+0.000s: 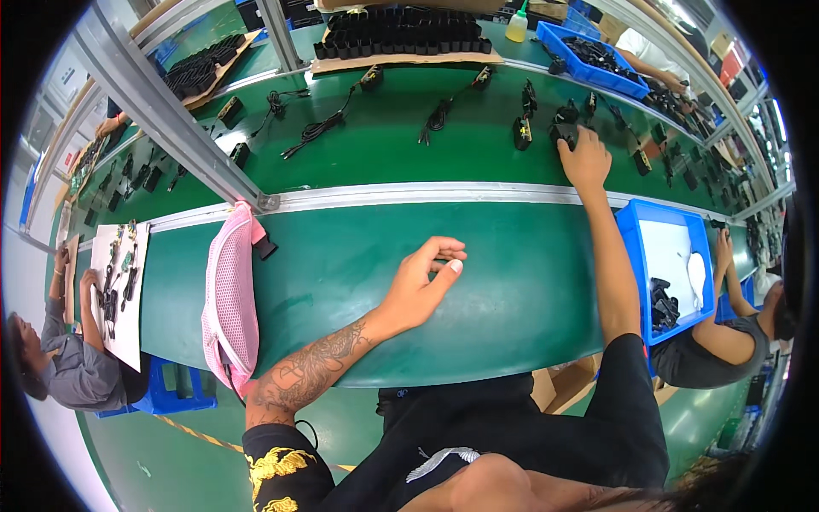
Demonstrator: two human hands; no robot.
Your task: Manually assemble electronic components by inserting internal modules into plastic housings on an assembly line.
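While the person sits at the near edge of the green bench, the left hand rests on the bare green surface, fingers loosely curled with thumb and forefinger almost touching, holding nothing that can be made out. Left of it, a pink mesh pouch hangs over the near edge. At right, a blue bin sits on the bench with white sheets and a few black parts inside. Beyond the pale rail dividing bench from belt, the right hand is stretched out, arm straight, over the green conveyor belt; its fingers cover a small black adapter, and whether they have closed on it cannot be told. Just left of that lies another black unit, and further left several coiled black cables. At the far side stands a cardboard tray of black parts. Judged from this, the step in hand is picking a piece off the belt; the next move calls for a firm pinch and a draw toward the near bench.
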